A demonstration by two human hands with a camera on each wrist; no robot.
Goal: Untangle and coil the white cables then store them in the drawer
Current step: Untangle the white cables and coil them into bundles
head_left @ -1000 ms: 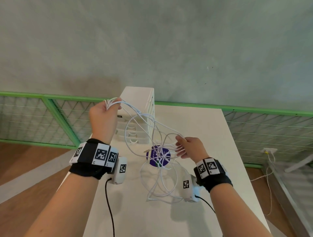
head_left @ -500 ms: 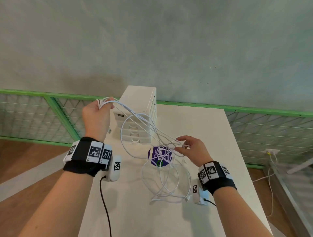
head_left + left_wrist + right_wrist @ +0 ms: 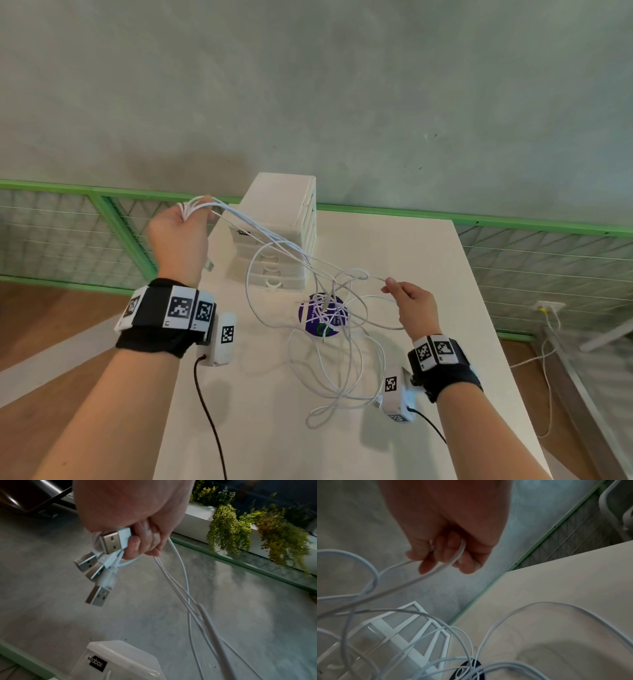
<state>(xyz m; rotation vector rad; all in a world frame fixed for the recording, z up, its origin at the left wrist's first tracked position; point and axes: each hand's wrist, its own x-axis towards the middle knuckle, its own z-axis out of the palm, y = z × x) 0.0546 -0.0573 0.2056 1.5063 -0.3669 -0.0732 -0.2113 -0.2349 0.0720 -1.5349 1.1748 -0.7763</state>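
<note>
Above the worktop (image 3: 428, 274), the left hand (image 3: 180, 236) grips the white cables (image 3: 329, 329) by their bunched plug ends while the right hand (image 3: 416, 308) pinches one strand; light and limp, they look best held near the plugs.

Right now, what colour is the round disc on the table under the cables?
Purple, with some white print and a green mark, on the round disc. Head view shows it best.

The small white plastic drawer unit (image 3: 279, 236) stands at the far left of the pale rectangular table (image 3: 445, 308). Near it, to the right, a round purple sticker (image 3: 323, 320) lies beneath the tangled white cables (image 3: 342, 342).
</note>
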